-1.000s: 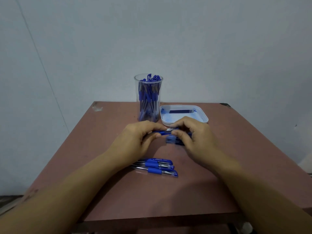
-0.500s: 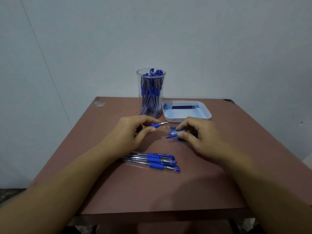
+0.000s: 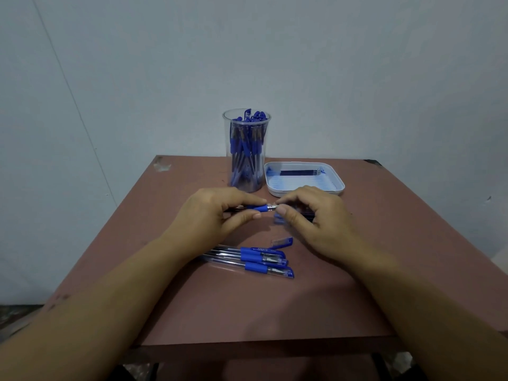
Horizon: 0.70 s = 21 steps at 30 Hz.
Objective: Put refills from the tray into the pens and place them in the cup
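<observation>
Pinching clear pen at blue grip, left hand; right hand pinching metal tip.

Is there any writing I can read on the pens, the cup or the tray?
On the rearmost lying pen: small dark print by its cap, too blurred to read.
On the cup and the tray: no writing shows.

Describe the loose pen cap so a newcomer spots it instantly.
On the brown table, three capped pens lie side by side near its middle. Just beyond their capped ends lies the loose cap. Unlike them, it is a short piece with no barrel attached.
</observation>
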Each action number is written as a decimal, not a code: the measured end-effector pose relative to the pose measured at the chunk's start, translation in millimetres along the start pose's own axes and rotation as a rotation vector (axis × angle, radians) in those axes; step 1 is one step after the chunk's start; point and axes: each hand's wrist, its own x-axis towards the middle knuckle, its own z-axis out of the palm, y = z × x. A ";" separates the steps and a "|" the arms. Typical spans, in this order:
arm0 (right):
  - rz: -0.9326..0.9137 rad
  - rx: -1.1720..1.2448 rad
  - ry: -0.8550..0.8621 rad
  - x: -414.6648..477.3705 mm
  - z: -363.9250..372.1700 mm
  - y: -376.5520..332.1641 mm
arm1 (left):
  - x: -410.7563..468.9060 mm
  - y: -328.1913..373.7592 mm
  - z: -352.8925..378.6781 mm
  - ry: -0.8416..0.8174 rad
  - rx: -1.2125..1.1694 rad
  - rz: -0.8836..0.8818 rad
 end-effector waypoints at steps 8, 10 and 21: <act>0.012 0.061 -0.024 -1.8 1.7 -4.2 | -2.0 3.0 2.3 0.012 -0.032 -0.029; 0.039 0.085 -0.031 -3.1 -0.1 -5.9 | -1.6 2.1 2.1 0.031 -0.037 -0.027; -0.001 0.054 0.015 -2.0 0.7 -5.2 | -1.9 0.6 1.2 0.040 -0.020 -0.012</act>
